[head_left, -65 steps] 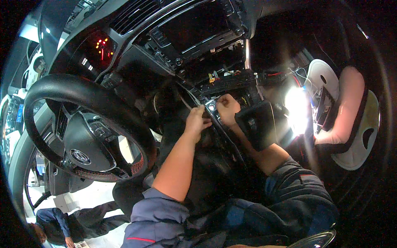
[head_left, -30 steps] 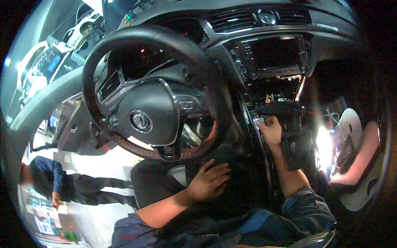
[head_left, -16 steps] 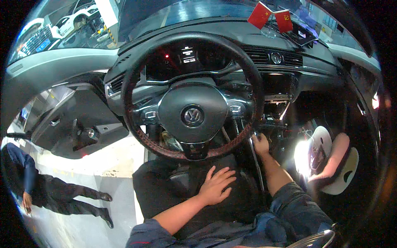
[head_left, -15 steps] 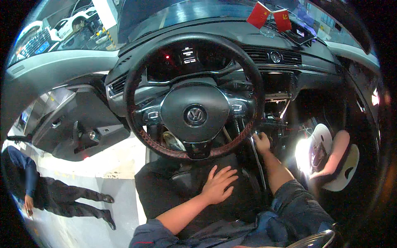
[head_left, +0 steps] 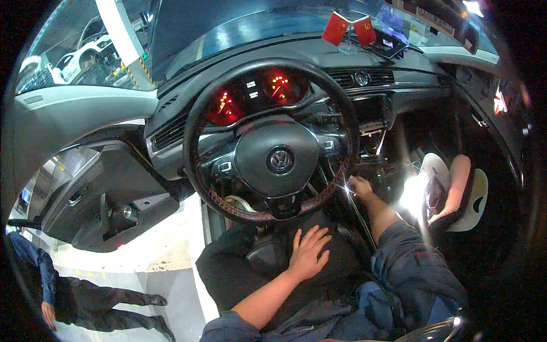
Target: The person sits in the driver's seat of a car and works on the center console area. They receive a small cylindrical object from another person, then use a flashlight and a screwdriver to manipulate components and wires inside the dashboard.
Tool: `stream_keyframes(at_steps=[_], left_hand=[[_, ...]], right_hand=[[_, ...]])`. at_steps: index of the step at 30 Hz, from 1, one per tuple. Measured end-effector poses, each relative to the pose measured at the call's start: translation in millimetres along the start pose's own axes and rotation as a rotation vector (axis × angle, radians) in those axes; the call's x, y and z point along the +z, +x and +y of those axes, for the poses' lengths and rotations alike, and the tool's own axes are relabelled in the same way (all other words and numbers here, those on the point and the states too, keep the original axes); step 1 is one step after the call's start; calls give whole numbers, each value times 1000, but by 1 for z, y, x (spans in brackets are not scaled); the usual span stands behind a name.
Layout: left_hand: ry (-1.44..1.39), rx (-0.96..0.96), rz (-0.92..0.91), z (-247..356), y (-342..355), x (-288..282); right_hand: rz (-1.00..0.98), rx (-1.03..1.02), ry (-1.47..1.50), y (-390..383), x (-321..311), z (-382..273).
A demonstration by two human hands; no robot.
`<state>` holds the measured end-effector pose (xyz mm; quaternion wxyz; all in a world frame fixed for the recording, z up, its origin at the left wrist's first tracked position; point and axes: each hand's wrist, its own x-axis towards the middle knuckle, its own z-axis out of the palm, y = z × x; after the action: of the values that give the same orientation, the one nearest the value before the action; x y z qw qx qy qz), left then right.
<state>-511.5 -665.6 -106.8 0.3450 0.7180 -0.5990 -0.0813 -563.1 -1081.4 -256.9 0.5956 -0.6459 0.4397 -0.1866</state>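
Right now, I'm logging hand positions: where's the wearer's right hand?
In the head view, the right hand is at the centre console, just right of the steering wheel.

Instrument cluster [head_left: 252,93] aglow again with red lights [head_left: 223,105]

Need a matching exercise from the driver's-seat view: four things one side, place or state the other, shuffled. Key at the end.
1. left hand
2. right hand
3. two small flags
4. instrument cluster

A. glowing with red dials
B. at the centre console
C. standing on top of the dashboard
D. over the lap, fingers spread

Pairs: 1-D, 2-B, 3-C, 4-A
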Motion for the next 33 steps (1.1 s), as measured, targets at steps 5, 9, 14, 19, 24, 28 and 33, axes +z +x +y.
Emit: stream_keyframes(at_steps=[5, 9, 14, 19, 24, 28, 33], left_hand=[[-11, 12, 24, 3, 8, 4], [8, 17, 38, 7, 14, 5], [-3, 4, 26, 7, 13, 3], [6, 4, 33, 7, 15, 3], [6, 7, 44, 7, 15, 4], [1, 5, 48, 7, 14, 4], [-1, 4, 34, 7, 15, 4]], right_hand=[[54, 7, -182, -22, 1, -22], [75, 39, -159, -36, 4, -34], [95, -15, -232, -38, 6, -34], [122, -19, -298, -38, 5, -40], [58, 58, -98, -33, 3, -37], [82, 90, -114, -22, 0, -24], [-5, 30, -55, -17, 2, -20]])
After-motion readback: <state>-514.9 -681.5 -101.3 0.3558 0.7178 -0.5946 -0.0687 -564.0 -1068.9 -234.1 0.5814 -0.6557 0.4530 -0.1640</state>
